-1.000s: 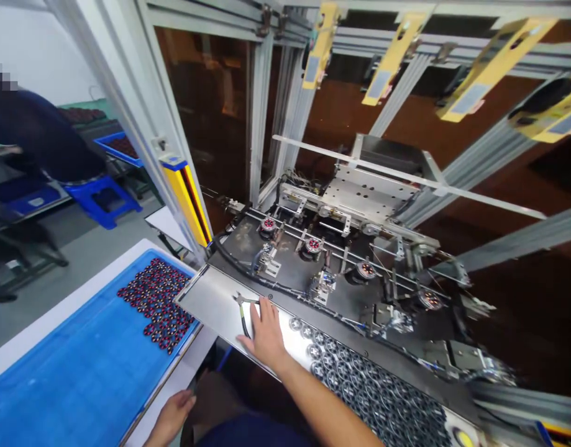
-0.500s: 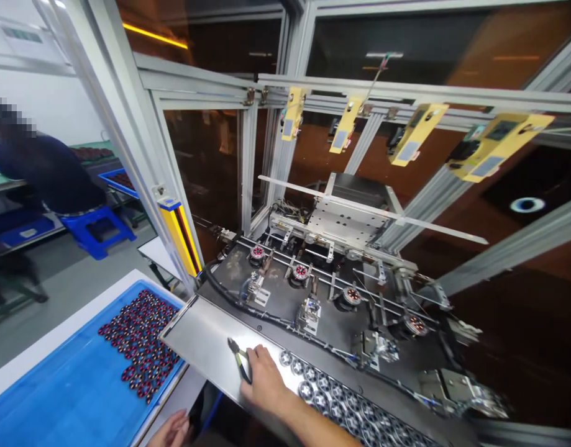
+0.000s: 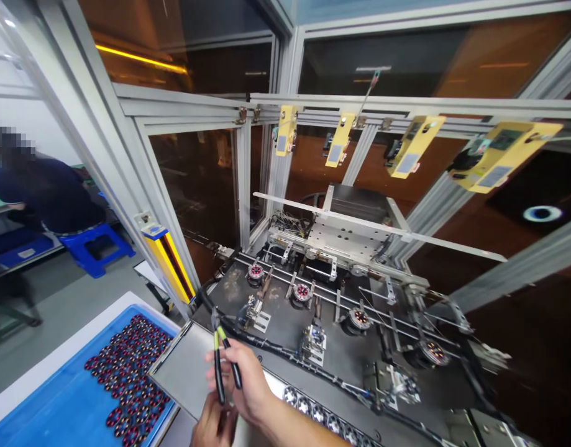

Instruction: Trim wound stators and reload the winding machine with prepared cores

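Note:
A pair of cutting pliers (image 3: 219, 367) with green-and-black handles is raised over the metal tray, jaws pointing up and handles spread apart. My right hand (image 3: 251, 380) holds the pliers, its thumb by the right handle and its fingers partly behind the handles. My left hand (image 3: 212, 423) is curled at the lower end of the left handle and touches it; part of its grip is hidden. Rows of silver star-shaped metal rings (image 3: 319, 415) lie in the metal tray (image 3: 185, 363) to the right, partly covered by my right forearm.
A blue tray (image 3: 47, 406) holds many red-and-black coils (image 3: 129, 366) at left. Ahead is a winding machine (image 3: 285, 323) with several coil stations and clamps. Yellow units (image 3: 410, 149) hang from the frame above. A person (image 3: 47, 192) sits at far left beside a blue stool (image 3: 97, 245).
My right hand has lifted the pliers off the metal tray and turned them upright. My left hand has come up to the handles. The camera view has tilted up slightly.

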`<action>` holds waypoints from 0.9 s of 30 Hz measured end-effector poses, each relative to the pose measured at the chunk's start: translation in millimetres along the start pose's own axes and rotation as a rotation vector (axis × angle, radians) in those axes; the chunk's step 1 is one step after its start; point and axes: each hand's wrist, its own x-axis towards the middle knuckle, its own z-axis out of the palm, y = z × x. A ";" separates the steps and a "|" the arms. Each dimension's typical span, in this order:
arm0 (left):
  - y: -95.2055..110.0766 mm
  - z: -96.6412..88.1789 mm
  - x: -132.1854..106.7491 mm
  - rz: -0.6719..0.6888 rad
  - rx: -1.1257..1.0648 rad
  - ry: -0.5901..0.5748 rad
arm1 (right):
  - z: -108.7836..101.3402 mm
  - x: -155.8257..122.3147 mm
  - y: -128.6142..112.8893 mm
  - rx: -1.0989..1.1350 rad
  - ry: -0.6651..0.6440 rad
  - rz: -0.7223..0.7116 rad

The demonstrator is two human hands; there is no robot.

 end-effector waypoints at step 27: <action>2.7 18.1 17.0 0.150 0.215 -0.322 | 14.5 172.0 -19.6 0.195 0.529 -0.208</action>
